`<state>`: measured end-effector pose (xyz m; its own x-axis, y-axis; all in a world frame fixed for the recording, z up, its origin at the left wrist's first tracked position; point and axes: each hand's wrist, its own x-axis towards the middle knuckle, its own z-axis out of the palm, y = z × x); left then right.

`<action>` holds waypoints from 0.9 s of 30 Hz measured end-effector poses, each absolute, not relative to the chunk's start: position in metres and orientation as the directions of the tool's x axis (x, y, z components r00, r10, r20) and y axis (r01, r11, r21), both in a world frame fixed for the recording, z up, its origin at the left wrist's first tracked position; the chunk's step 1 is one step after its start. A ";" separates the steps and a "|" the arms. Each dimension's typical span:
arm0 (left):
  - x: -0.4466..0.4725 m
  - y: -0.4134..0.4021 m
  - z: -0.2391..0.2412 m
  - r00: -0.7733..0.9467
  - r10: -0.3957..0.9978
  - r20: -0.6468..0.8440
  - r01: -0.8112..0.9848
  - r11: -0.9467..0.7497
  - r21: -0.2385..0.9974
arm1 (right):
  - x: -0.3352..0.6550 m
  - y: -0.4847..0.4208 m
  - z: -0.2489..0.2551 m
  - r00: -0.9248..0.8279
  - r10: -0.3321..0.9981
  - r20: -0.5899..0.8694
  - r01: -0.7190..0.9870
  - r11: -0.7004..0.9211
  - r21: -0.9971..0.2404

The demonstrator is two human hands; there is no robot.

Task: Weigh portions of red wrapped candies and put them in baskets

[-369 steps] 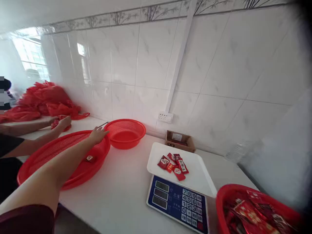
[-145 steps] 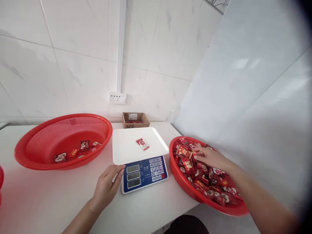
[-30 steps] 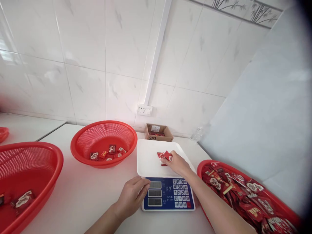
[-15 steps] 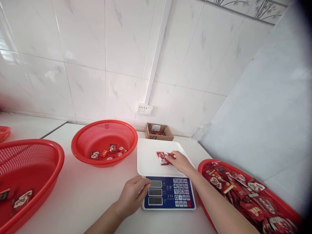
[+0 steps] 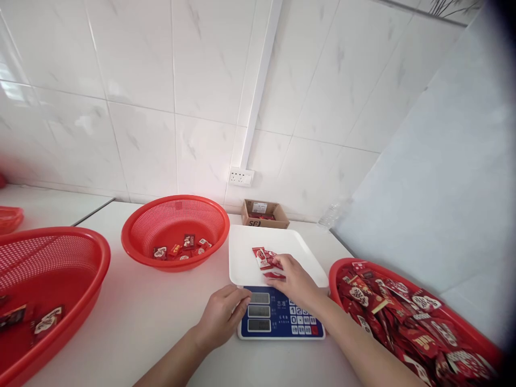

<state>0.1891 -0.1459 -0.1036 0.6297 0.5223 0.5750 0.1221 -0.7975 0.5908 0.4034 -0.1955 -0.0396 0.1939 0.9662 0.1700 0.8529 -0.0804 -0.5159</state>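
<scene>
A weighing scale with a white tray stands on the table in front of me. Several small red-and-white snack packets lie on the tray. My right hand is over the tray's front edge, with another red packet between thumb and fingers. It covers part of the scale's keypad. My left hand is closed at the scale's left edge, beside its displays, thumb and fingertips pressed together. Whatever those fingers may hold is hidden.
On the right is a red basket heaped with packets. A round red basket and a larger red basket on the left hold several packets. Behind the tray sit a cardboard box and a clear plastic container against the wall.
My right hand has drawn back toward me from the tray's middle to its front edge, holding a packet. The packets left on the tray now lie spread apart. My left hand stays by the scale.
</scene>
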 end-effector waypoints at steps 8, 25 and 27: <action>0.189 -0.147 -0.104 0.623 0.526 0.579 0.128 -0.799 0.588 | 0.404 -0.198 -0.037 0.119 0.986 0.120 0.925 -0.066 -0.375; 0.189 -0.146 -0.104 0.626 0.528 0.573 0.138 -0.799 0.585 | 0.420 -0.204 -0.035 0.150 0.986 0.079 0.886 -0.098 -0.454; 0.188 -0.146 -0.104 0.624 0.524 0.579 0.134 -0.802 0.582 | 0.436 -0.217 -0.023 0.199 0.966 0.162 0.886 -0.107 -0.452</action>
<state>0.1885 -0.1457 -0.1036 0.6245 0.5242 0.5790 0.1338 -0.8022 0.5819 0.4360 -0.2166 -0.0232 0.1995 0.9664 0.1623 0.8856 -0.1069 -0.4519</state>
